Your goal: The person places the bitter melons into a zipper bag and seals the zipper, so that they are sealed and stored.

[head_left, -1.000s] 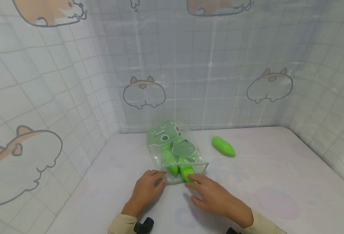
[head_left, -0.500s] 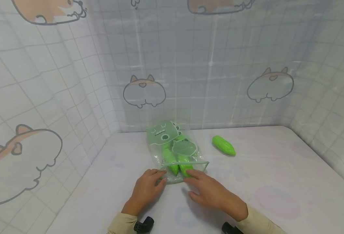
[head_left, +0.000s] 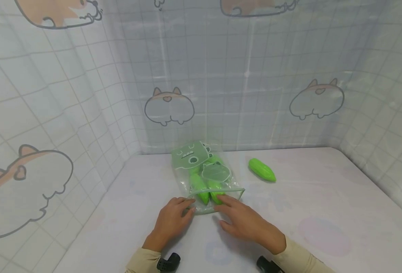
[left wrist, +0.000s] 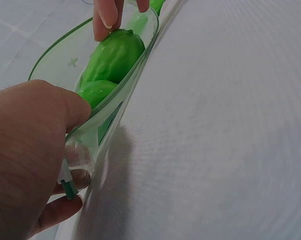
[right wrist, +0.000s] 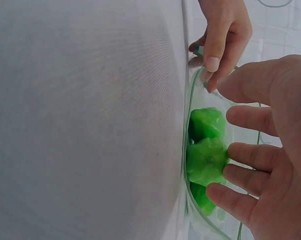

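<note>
A clear zip pouch with green cartoon prints lies at the middle of the table, mouth towards me. Inside are several bright green, ridged toy cucumbers, partly behind the prints. My left hand pinches the mouth's left corner, near the zip slider. With its fingers extended, my right hand is at the mouth's right side, fingertips touching the blunt end of one cucumber. In the left wrist view the mouth gapes around that cucumber's end.
Another green toy cucumber lies outside the pouch, at the back right of the table. Tile-patterned curtains with cartoon dogs enclose the table at the back and both sides.
My right hand has moved slightly forward and left, and the cucumber at its fingertips has slid deeper into the pouch. The left hand and the loose cucumber stay put.
</note>
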`<move>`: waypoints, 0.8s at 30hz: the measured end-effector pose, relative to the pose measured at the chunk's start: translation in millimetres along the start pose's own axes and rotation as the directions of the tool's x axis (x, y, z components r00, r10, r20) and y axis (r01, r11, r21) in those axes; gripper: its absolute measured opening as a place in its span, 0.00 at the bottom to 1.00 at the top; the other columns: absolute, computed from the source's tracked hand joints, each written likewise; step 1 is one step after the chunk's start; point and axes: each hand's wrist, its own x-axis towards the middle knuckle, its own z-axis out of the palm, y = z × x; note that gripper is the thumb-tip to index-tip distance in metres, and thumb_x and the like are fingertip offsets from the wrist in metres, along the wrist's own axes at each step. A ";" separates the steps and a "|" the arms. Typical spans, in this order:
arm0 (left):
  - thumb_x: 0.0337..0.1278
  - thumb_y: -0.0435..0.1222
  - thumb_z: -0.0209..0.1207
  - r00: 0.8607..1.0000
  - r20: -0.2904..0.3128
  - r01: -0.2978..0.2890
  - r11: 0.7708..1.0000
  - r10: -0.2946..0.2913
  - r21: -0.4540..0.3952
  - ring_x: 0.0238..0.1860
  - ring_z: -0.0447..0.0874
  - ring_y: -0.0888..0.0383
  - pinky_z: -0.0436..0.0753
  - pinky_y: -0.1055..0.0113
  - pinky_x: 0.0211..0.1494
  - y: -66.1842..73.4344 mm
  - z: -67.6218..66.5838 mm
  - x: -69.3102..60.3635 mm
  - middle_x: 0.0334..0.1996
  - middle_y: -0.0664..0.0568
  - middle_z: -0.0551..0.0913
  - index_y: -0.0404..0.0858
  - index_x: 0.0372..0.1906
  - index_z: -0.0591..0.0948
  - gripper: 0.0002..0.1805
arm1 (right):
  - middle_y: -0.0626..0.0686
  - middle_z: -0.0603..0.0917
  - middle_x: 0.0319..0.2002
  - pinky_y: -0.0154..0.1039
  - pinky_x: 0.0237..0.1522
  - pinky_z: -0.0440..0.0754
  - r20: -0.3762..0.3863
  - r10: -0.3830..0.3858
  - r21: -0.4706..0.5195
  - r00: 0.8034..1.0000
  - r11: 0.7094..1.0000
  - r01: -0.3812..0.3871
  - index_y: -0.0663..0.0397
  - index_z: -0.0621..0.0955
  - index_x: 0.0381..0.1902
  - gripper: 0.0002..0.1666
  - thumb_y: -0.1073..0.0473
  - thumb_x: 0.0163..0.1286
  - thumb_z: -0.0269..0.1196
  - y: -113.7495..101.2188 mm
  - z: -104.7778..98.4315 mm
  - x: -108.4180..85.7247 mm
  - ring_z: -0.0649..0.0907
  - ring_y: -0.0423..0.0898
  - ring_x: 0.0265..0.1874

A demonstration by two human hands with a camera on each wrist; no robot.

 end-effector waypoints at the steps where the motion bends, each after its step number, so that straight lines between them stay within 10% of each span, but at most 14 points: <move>1: 0.61 0.45 0.66 1.000 0.000 0.000 1.000 0.000 0.000 0.47 0.82 0.55 0.83 0.56 0.46 0.1 -0.1 0.0 0.46 0.56 0.86 0.49 0.51 0.88 0.15 | 0.59 0.69 0.71 0.53 0.67 0.69 -0.001 0.000 0.001 1.000 1.000 0.000 0.54 0.82 0.60 0.23 0.56 0.68 0.66 0.2 0.1 0.1 0.68 0.56 0.71; 24: 0.60 0.44 0.67 1.000 -0.007 -0.003 1.000 0.003 -0.002 0.47 0.82 0.55 0.83 0.55 0.45 -0.5 1.2 0.3 0.45 0.56 0.86 0.49 0.50 0.88 0.14 | 0.59 0.67 0.73 0.56 0.68 0.66 0.026 0.026 0.008 0.999 1.000 -0.026 0.54 0.81 0.61 0.24 0.55 0.69 0.65 4.5 2.6 4.3 0.66 0.60 0.72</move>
